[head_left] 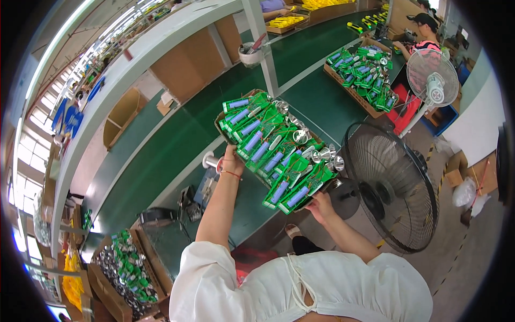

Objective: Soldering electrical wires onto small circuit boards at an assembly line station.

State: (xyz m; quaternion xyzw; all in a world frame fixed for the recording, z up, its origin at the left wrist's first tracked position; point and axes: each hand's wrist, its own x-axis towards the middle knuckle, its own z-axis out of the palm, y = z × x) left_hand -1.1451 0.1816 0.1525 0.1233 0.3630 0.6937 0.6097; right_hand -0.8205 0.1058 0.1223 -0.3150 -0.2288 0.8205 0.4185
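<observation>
A shallow cardboard box (219, 123), held up in front of me, is heaped with green plastic assemblies (266, 170). Each carries a purple cylindrical cell, and red wires and round silver reflectors (301, 136) show along the right side. My left hand (232, 162) is closed on the box's left edge, its fingers partly hidden beneath. At the near right corner my right hand (322, 208) grips the box, fingertips tucked under it. The box is tilted a little and hangs over the green work surface.
A black floor fan (394, 188) stands close on my right, a white fan (432, 80) beyond. Another box of green assemblies (360, 80) sits on the green bench (306, 86). A person (426, 37) works at far right. A parts box (110, 287) lies at lower left.
</observation>
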